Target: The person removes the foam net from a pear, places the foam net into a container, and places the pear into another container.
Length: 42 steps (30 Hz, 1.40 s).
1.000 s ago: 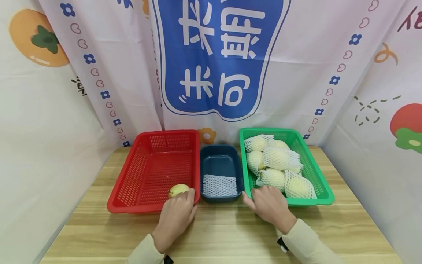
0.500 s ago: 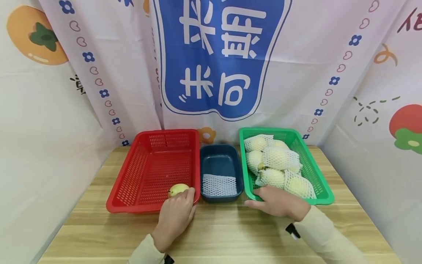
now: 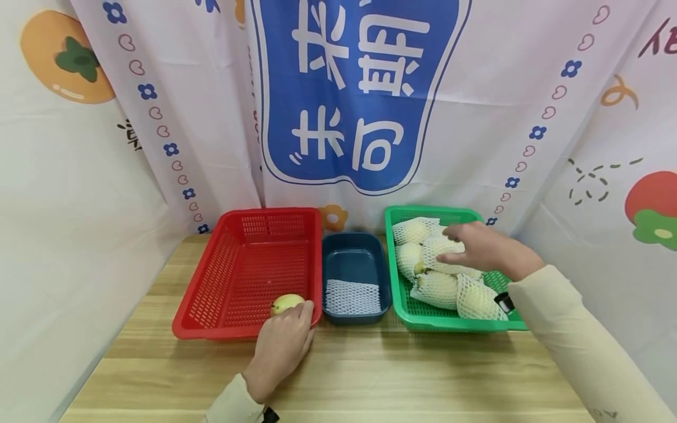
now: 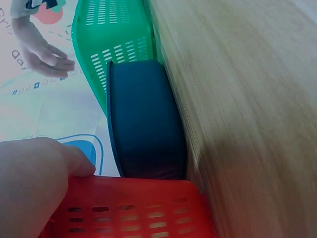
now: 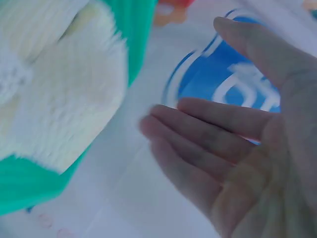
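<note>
My left hand (image 3: 282, 341) holds the near right corner of the red basket (image 3: 185, 317), with a digit resting over its rim in the left wrist view. Just past that hand, a yellow-green pear (image 3: 286, 304) lies in the basket, partly hidden by the fingers. Above the green basket (image 3: 439, 324) hovers my right hand (image 3: 483, 248), its thumb apart and fingers loosely extended. In the right wrist view its palm (image 5: 262, 183) bears nothing. Several pears (image 3: 435, 288) in white foam nets are heaped below it in the green basket.
A dark blue tray (image 3: 353, 264) stands between the two baskets, with a white foam net (image 3: 352, 297) lying flat inside. All three sit on a wooden table (image 3: 365, 376). Printed cloth (image 3: 211, 117) hangs close behind and at both sides.
My right hand has left the near left corner of the green basket and risen to the right, over the netted pears. The left hand keeps its place on the red basket.
</note>
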Available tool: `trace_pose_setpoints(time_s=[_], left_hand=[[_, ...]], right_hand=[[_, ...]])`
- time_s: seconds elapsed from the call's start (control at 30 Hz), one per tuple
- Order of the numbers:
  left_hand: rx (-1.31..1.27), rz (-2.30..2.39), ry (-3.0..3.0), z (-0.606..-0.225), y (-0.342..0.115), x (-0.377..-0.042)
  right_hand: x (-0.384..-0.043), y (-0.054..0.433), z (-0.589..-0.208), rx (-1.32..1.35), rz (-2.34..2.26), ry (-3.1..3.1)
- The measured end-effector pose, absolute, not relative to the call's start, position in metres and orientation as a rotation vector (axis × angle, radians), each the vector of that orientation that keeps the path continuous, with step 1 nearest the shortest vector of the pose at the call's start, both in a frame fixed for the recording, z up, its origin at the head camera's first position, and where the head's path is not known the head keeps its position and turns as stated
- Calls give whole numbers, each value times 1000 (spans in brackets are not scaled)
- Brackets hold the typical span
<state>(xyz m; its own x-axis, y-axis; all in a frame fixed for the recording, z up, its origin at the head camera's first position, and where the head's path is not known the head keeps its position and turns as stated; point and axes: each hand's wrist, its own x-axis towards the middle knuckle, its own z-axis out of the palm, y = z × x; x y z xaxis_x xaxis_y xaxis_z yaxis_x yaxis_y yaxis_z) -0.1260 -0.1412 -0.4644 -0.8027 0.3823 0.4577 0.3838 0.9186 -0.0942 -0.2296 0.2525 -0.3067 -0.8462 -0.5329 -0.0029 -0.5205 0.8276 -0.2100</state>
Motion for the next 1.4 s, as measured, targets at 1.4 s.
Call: trace_pose_setpoints(time_s=[1.4], left_hand=[[-560, 18, -2593, -467, -144, -126]], right_hand=[[-251, 247, -306, -875, -345, 3001]])
